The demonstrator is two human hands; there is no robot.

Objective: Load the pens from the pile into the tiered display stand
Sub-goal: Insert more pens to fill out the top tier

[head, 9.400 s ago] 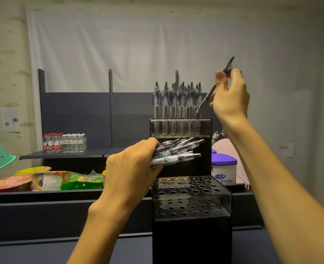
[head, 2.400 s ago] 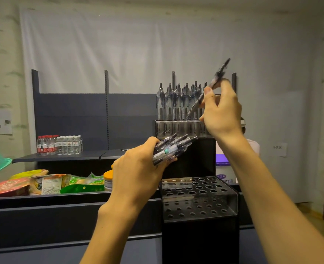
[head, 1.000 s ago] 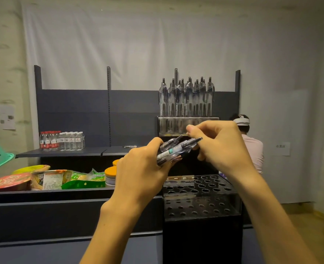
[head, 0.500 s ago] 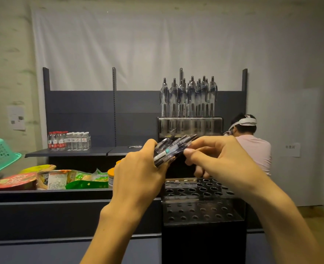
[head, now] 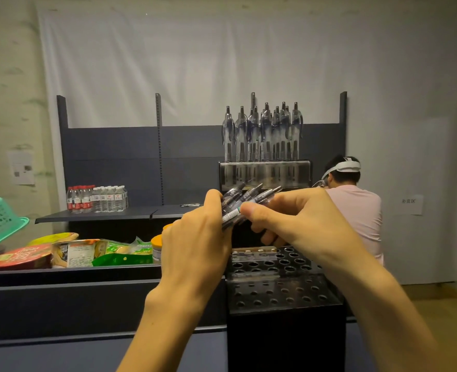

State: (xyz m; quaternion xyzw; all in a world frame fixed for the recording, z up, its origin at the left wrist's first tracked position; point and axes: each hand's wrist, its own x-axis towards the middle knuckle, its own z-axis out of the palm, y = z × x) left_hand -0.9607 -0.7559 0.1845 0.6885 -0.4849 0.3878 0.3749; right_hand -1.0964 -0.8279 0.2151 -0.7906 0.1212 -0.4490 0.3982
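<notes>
- The left hand (head: 198, 245), at the centre of the frame, grips a bundle of pens (head: 245, 201) fanned toward the upper right, probably so that each can be drawn off singly.
- The right hand (head: 297, 224) meets the bundle from the right; its thumb and curled fingers pinch 1 pen near the white label band, apparently drawing it out of the bundle.
- Both hands are raised in front of the display stand (head: 281, 288), between its upper and lower tiers, which keeps the move to a hole short.
- The pens are slim with clear barrels, dark grips and dark tips; an exact count in the bundle is hard to make.
- The top tier (head: 265, 174), right of centre, already carries a row of upright pens (head: 262, 132), clips uppermost.
- The lower tiers are dark perforated steps, and every hole I can see there is unfilled, so I judge much of the loading remains.
- Snack packets (head: 87, 252) lie at lower left, and water bottles (head: 95, 198) stand on a shelf at left.
</notes>
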